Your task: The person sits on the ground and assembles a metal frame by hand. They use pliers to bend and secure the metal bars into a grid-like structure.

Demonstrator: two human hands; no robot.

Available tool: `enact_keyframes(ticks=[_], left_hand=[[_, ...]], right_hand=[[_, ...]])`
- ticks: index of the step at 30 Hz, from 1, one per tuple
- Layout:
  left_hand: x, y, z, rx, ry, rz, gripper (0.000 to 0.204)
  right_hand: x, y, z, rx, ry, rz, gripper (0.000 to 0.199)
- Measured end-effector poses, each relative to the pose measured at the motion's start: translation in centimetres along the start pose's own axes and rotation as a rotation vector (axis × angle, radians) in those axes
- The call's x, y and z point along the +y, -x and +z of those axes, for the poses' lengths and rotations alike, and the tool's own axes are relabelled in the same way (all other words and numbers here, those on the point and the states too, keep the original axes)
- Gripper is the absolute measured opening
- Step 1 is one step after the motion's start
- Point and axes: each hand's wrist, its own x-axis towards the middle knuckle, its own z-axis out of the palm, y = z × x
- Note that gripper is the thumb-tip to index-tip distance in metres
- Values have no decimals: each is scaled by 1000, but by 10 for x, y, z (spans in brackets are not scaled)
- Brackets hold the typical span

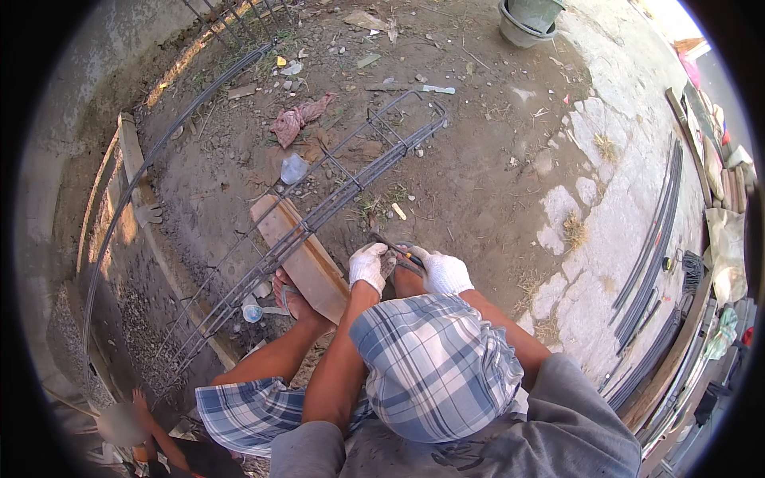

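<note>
In front of my knees, my right hand [443, 272], in a white knit glove, closes round the handle of a slim dark hand tool with a yellow-orange mark [401, 249]. Its jaws are too small to make out. My left hand [370, 265], gloved the same way, has its fingers pinched together beside the tool's far end; whatever they hold is hidden. To the left lies a long rebar cage [339, 190] of steel bars with rectangular ties. It slants across a wooden board [296, 253], next to my sandalled foot.
Double buckets [527, 22] stand at the far right. A red cloth [301, 119] and a plastic bag [294, 168] lie beyond the cage. Dark bars [655, 247] rest on broken concrete at right. Another person [151, 430] is at the lower left, near a wooden plank [171, 255].
</note>
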Motion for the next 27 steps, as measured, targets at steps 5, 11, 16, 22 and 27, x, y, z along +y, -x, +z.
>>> enact_keyframes(ticks=[5, 11, 16, 22, 27], left_hand=[[-16, -17, -18, -144, 117, -153, 1], [-2, 30, 19, -130, -36, 321, 19], [29, 46, 25, -76, -388, 632, 18], [137, 60, -30, 120, -930, 901, 28], [207, 52, -80, 357, -1383, 664, 52]], right_hand=[[27, -11, 16, 16, -218, 89, 58], [18, -27, -4, 318, -433, -20, 51], [-39, -44, -6, -64, -894, 102, 36], [-31, -68, -7, 232, -787, 78, 30], [-59, -71, -27, 202, -684, 104, 36]])
